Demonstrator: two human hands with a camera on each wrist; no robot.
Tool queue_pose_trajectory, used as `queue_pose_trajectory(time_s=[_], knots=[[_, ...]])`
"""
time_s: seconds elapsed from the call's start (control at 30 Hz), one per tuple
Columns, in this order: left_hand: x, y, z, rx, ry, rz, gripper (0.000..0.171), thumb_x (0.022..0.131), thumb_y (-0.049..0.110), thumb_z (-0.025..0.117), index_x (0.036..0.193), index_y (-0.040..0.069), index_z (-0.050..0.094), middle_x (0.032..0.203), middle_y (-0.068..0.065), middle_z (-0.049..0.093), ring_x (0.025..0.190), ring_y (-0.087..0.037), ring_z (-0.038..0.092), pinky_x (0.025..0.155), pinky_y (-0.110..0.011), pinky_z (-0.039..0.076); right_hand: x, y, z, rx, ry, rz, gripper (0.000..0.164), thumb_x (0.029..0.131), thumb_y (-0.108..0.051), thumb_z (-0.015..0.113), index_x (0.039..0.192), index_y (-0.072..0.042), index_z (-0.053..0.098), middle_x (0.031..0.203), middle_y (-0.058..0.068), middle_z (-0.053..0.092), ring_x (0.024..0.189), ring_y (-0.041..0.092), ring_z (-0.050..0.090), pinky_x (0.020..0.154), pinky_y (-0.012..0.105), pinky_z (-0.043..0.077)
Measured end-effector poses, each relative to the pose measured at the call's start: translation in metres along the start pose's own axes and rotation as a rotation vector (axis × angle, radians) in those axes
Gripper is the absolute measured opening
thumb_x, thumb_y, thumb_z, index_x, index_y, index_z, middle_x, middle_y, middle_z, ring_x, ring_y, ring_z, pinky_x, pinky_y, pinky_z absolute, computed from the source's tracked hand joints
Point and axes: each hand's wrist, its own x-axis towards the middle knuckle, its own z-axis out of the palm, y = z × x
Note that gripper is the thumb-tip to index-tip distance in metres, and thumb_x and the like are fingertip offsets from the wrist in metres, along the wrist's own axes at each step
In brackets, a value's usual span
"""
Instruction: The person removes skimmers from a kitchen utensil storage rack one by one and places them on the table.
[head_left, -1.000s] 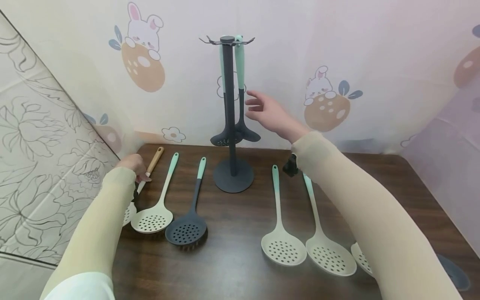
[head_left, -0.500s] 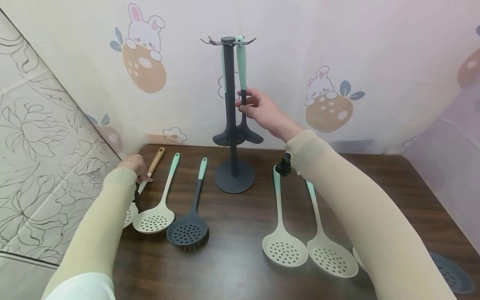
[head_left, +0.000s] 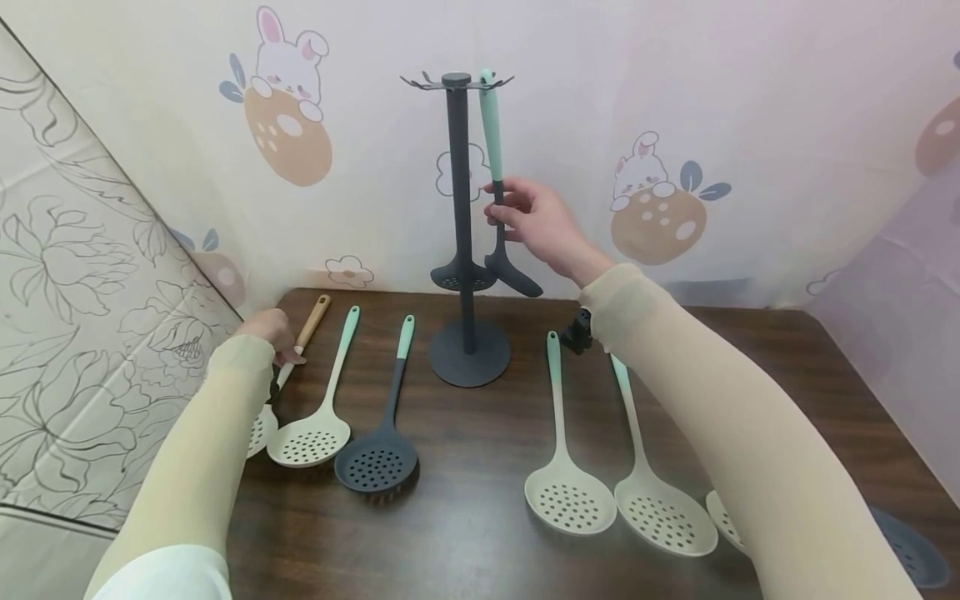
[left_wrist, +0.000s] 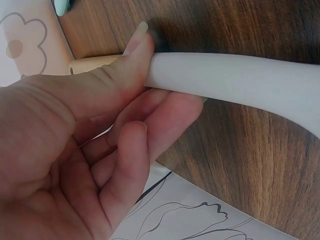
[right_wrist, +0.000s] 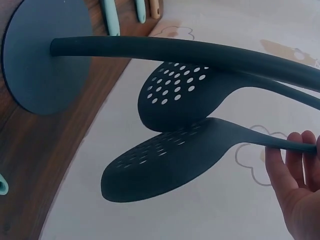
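Note:
At the rack, my right hand [head_left: 546,223] pinches the dark shaft of a slotted skimmer [head_left: 491,137] with a mint handle. Its handle top is beside the hooks of the black utensil stand [head_left: 461,183]; whether it still hangs on one I cannot tell. In the right wrist view this skimmer's head [right_wrist: 160,162] is tilted close to a second dark skimmer [right_wrist: 175,95], behind the stand's post. On the table's left, my left hand [head_left: 266,331] pinches the white shaft [left_wrist: 220,75] of a wooden-handled skimmer, whose perforated head [head_left: 261,432] is partly hidden by the sleeve.
Beside my left hand lie a white skimmer [head_left: 307,437] and a dark skimmer [head_left: 377,460]. Right of the stand's round base [head_left: 469,357] lie two white skimmers [head_left: 570,498] [head_left: 666,512], plus another pale one and a dark one [head_left: 909,546] partly under my right arm. A curtain stands behind.
My right hand has reached the hanging dark skimmer, taken hold of its shaft and drawn it right, tilting it away from the post. My left hand stays on the white skimmer.

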Motion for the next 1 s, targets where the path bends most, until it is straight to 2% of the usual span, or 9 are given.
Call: queue_pose_trajectory(time_s=[0.3,0.6,1.0], knots=[[0.005,-0.002,-0.001,0.005,-0.032,0.012,0.023,0.079,0.014,0.085,0.079,-0.002,0.069,0.069,-0.01,0.066,0.064,-0.02,0.063,0.059,-0.032,0.049,0.001,-0.004,-0.007,0.004,0.037,0.001,0.04,0.099,-0.013,0.062,0.139,-0.011,0.056,0.122,0.012,0.065,0.11,0.02,0.065,0.095,0.038,0.05],[0.003,-0.001,-0.001,0.016,-0.024,0.006,0.023,0.078,0.016,0.086,0.077,0.0,0.068,0.069,-0.01,0.067,0.064,-0.019,0.063,0.059,-0.032,0.049,-0.002,-0.004,-0.016,0.011,0.088,-0.002,0.04,0.098,-0.016,0.065,0.137,-0.013,0.059,0.123,0.012,0.065,0.111,0.02,0.065,0.095,0.037,0.05],[0.001,-0.003,-0.001,0.008,-0.037,0.013,0.022,0.079,0.015,0.085,0.077,0.0,0.069,0.069,-0.009,0.067,0.064,-0.019,0.062,0.059,-0.031,0.048,-0.02,0.009,-0.046,-0.051,0.08,-0.036,0.042,0.095,-0.021,0.07,0.135,-0.012,0.06,0.117,0.01,0.067,0.107,0.023,0.066,0.092,0.039,0.052]])
